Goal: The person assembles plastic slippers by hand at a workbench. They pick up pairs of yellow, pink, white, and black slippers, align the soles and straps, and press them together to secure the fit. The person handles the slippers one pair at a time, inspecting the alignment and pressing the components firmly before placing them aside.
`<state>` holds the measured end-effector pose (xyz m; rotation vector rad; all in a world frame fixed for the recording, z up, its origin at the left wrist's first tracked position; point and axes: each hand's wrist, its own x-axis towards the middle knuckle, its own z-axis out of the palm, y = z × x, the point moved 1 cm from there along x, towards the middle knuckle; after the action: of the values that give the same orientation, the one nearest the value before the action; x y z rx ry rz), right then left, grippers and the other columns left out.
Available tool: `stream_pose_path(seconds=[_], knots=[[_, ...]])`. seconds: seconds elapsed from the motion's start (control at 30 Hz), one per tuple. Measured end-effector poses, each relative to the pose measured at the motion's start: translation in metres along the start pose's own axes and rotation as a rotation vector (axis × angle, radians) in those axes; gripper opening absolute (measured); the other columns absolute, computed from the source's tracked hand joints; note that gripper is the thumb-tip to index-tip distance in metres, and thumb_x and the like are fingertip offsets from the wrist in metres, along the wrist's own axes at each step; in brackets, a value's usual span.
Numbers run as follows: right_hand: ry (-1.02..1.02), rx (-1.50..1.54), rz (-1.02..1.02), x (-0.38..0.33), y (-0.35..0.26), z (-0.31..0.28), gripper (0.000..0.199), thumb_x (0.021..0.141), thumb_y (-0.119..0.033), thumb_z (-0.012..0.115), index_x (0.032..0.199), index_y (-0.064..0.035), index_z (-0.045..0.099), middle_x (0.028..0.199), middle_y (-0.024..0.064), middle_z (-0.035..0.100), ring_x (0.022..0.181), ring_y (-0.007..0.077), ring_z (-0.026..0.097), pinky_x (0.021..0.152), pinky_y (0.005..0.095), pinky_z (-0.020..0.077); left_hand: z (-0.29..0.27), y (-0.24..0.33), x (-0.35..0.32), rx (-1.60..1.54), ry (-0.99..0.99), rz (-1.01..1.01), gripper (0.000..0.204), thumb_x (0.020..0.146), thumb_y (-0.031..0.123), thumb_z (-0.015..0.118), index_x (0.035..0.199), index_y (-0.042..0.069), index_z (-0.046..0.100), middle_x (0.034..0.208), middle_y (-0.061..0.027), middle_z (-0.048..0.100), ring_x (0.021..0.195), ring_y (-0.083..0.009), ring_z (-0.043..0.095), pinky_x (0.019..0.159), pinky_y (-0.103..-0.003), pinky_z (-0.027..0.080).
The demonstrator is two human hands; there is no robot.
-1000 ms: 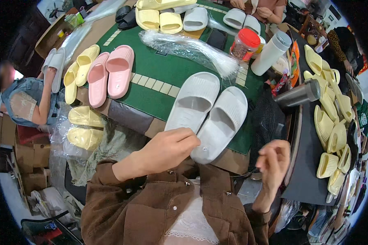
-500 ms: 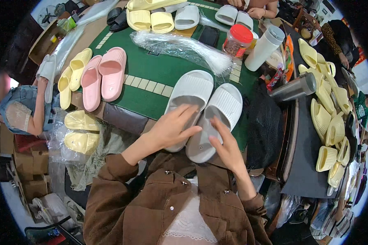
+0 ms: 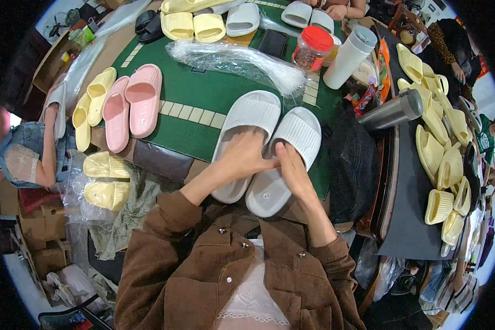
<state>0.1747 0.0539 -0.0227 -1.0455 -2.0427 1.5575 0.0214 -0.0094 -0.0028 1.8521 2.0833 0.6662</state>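
A pair of light grey slide slippers lies side by side on the table edge in front of me, toes pointing away. My left hand point(image 3: 242, 154) reaches into the left grey slipper point(image 3: 253, 107), its fingers hidden under the ribbed strap and its thumb stretched out to the right. My right hand point(image 3: 294, 170) lies in the right grey slipper point(image 3: 301, 132), fingers stretched forward at the strap's opening. Both hands look open, not wrapped round the slippers. The two thumbs come close together between the slippers.
Pink slippers point(image 3: 144, 102) and yellow slippers point(image 3: 100, 91) stand left on the green mat point(image 3: 187, 135). A plastic-wrapped bundle point(image 3: 242, 63), a red-lidded jar point(image 3: 312, 48), a white bottle point(image 3: 349, 58) and a metal tumbler point(image 3: 393, 108) lie beyond. Many yellow slippers point(image 3: 440, 159) cover the right-hand table. Other people work nearby.
Both hands have moved forward into the grey slippers; the left fingers have slid under the strap. The whole view has shifted slightly.
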Motion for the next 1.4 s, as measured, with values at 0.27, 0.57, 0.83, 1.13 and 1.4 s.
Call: stream_pose_path(seconds=[0.27,0.57,0.83,1.13,1.4], knots=[[0.094,-0.057,-0.1,0.0,0.0,0.006,0.049,0.102,-0.041,0.039,0.114,0.005,0.05,0.106,0.0167,0.055,0.1,0.0245,0.051,0.092,0.0346,0.0399,0.012,-0.001,0.006,-0.003,0.022,-0.023,0.053,0.079,0.035,0.067,0.098,-0.013,0.058,0.098,-0.0342,0.06,0.091,-0.0486,0.06,0.081,-0.052,0.048],[-0.048,-0.15,-0.231,-0.005,-0.005,-0.002,0.046,0.101,-0.03,0.046,0.125,0.0087,0.046,0.121,0.0291,0.055,0.115,0.0424,0.052,0.098,0.0443,0.0386,0.029,-0.003,0.015,-0.032,0.085,-0.072,0.044,0.085,0.036,0.061,0.074,-0.006,0.067,0.072,-0.028,0.064,0.071,-0.0442,0.065,0.067,-0.05,0.052],[0.162,-0.003,-0.195,-0.032,-0.05,-0.038,0.019,0.096,-0.01,0.054,0.098,0.0041,0.068,0.09,0.0072,0.07,0.076,0.0087,0.064,0.062,0.0229,0.0473,0.024,0.001,-0.011,-0.072,-0.024,-0.134,0.033,0.084,0.025,0.063,0.086,-0.008,0.063,0.081,-0.0309,0.063,0.074,-0.0462,0.063,0.069,-0.051,0.052],[0.342,-0.151,-0.181,0.062,-0.023,-0.048,0.028,0.084,-0.016,0.065,0.106,0.0025,0.066,0.099,0.0176,0.071,0.093,0.0252,0.07,0.082,0.0334,0.0529,0.03,0.002,-0.014,-0.129,0.124,-0.117,0.041,0.088,0.031,0.056,0.078,-0.008,0.063,0.077,-0.0306,0.063,0.072,-0.0465,0.063,0.07,-0.053,0.051],[0.201,0.053,-0.193,0.088,-0.033,-0.031,0.018,0.09,-0.009,0.06,0.099,0.004,0.068,0.082,0.0088,0.07,0.069,0.0115,0.065,0.065,0.0247,0.0506,0.027,0.002,-0.014,-0.175,0.109,-0.127,0.035,0.086,0.027,0.061,0.09,-0.008,0.062,0.084,-0.031,0.063,0.078,-0.0476,0.062,0.072,-0.052,0.051]])
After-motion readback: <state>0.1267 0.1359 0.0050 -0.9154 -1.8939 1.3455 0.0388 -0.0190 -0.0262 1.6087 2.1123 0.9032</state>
